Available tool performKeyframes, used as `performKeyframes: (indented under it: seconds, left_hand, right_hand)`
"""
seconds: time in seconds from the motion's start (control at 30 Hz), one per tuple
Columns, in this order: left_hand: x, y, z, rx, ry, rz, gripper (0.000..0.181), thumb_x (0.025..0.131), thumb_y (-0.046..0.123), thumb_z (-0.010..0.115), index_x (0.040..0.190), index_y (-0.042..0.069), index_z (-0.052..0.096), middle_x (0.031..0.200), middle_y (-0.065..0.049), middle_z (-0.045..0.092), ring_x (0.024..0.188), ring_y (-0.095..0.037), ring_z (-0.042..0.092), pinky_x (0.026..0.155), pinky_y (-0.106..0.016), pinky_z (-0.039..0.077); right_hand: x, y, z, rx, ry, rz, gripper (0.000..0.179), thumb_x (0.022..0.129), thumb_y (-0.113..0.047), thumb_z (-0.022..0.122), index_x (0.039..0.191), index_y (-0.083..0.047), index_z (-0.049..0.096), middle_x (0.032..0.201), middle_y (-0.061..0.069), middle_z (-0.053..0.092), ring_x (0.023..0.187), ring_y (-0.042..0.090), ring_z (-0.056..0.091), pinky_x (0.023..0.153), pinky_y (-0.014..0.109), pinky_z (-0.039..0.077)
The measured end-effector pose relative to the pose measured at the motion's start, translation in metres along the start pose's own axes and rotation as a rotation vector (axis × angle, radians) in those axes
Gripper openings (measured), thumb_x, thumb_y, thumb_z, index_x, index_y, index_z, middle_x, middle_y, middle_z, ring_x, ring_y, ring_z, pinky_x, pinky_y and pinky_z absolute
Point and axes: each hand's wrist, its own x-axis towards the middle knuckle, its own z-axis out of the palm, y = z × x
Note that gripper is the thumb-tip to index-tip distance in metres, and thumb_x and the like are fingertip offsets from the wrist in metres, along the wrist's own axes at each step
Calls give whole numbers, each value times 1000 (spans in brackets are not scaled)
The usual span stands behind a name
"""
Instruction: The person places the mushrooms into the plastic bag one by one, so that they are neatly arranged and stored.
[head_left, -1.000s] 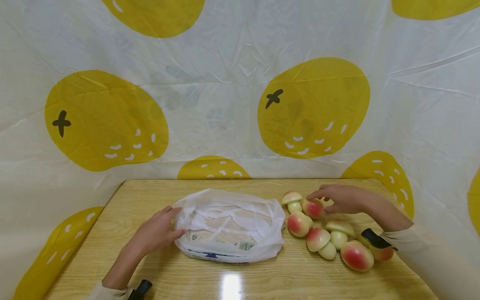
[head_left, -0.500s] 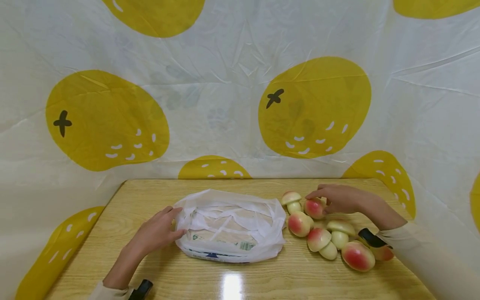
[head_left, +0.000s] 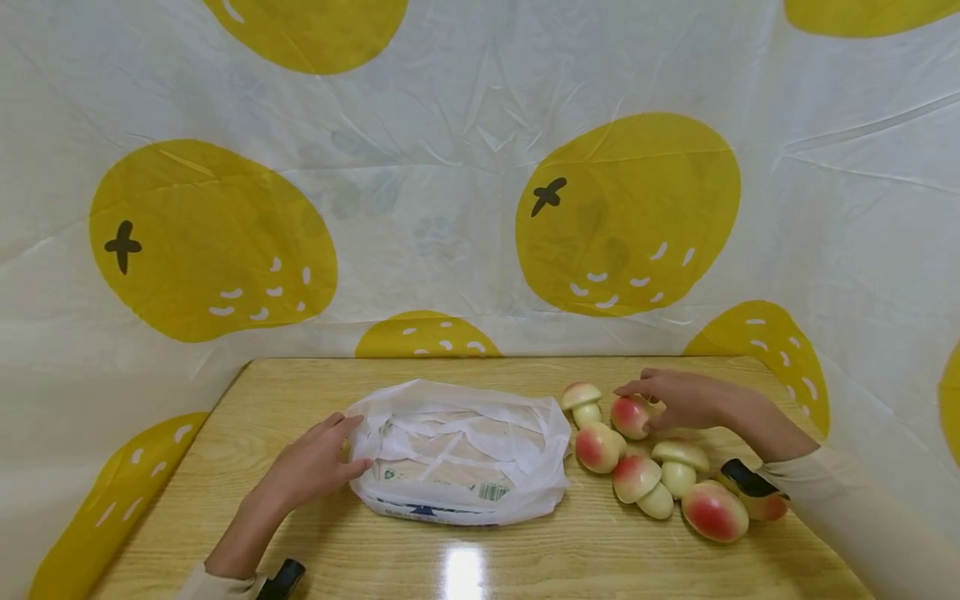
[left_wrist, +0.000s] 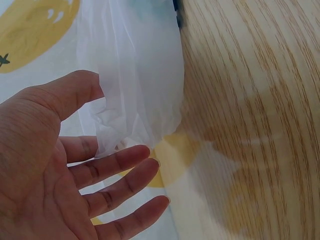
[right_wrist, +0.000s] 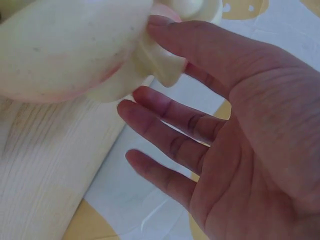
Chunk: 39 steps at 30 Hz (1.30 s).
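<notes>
A white plastic bag (head_left: 465, 492) lies on the table with its mouth spread, its printed side and a barcode toward me. My left hand (head_left: 321, 458) holds its left end by thumb and index finger; in the left wrist view the fingertips of those two are hidden by the film (left_wrist: 135, 65), and the other fingers are loose. To the bag's right lie several cream toy mushrooms with red-blushed caps. My right hand (head_left: 678, 400) grips the far one, a toy mushroom (head_left: 628, 415), between thumb and index finger; its other fingers (right_wrist: 170, 112) extend free.
A toy mushroom (head_left: 582, 404) stands nearest the bag's far right corner. Nearer me lie others, including a large toy mushroom (head_left: 715, 512) and one partly behind the right wrist strap (head_left: 745, 477). A fruit-printed curtain (head_left: 435, 208) hangs beyond the wooden table (head_left: 360, 558).
The mushroom in my right hand has shifted slightly to the right, away from its neighbours. My left hand and the bag stay in place.
</notes>
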Motion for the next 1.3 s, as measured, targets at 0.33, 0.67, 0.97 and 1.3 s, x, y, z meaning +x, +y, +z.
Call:
performKeyframes:
  seconds: [0.33, 0.67, 0.97, 1.3]
  left_hand:
    - [0, 0, 0, 3, 4, 5, 67, 88, 34, 80, 141, -1, 57, 136, -27, 57, 120, -44, 59, 89, -61, 51]
    - [0, -1, -1, 3, 9, 18, 67, 88, 33, 80, 140, -2, 57, 136, -28, 57, 121, -45, 58, 91, -61, 51]
    - [1, -2, 1, -2, -12, 8, 67, 88, 33, 80, 140, -2, 57, 136, -28, 57, 121, -44, 59, 89, -60, 51]
    - [0, -3, 2, 10, 0, 11, 67, 87, 34, 81, 138, -3, 59, 134, -26, 58, 120, -42, 60, 89, -59, 52]
  right_hand:
    - [0, 5, 3, -10, 16, -44, 54, 85, -6, 71, 138, -8, 63, 106, 2, 60, 84, 15, 62, 74, 33, 51]
    - [6, 5, 5, -55, 32, 10, 50, 88, -12, 73, 136, -6, 63, 109, 2, 70, 84, 14, 61, 74, 37, 51]
    - [8, 8, 14, -22, 118, -73, 52, 84, 6, 70, 135, -3, 61, 127, 12, 67, 114, 36, 63, 95, 56, 49]
    - [8, 11, 14, 17, 92, -33, 51, 84, -6, 71, 135, -4, 63, 107, 3, 65, 88, 17, 54, 77, 37, 47]
